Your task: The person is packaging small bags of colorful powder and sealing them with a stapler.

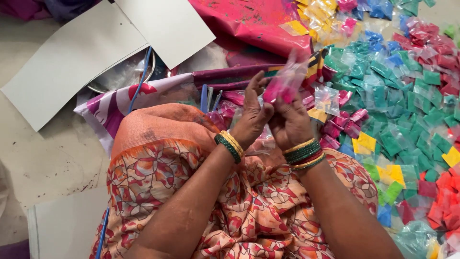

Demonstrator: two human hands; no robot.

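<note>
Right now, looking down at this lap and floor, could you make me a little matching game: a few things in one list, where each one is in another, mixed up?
Things:
1. Pink packet
2. Pile of green packets
3. Grey cardboard sheets
4. Green and gold bangles

Places:
A. Spread on the floor to the right
B. Around the left wrist
C. Held up between both hands
D. Lying flat on the floor at upper left

Pairs: 1-C, 2-A, 3-D, 4-B. The left hand and right hand pinch the packet together; it is blurred.
</note>
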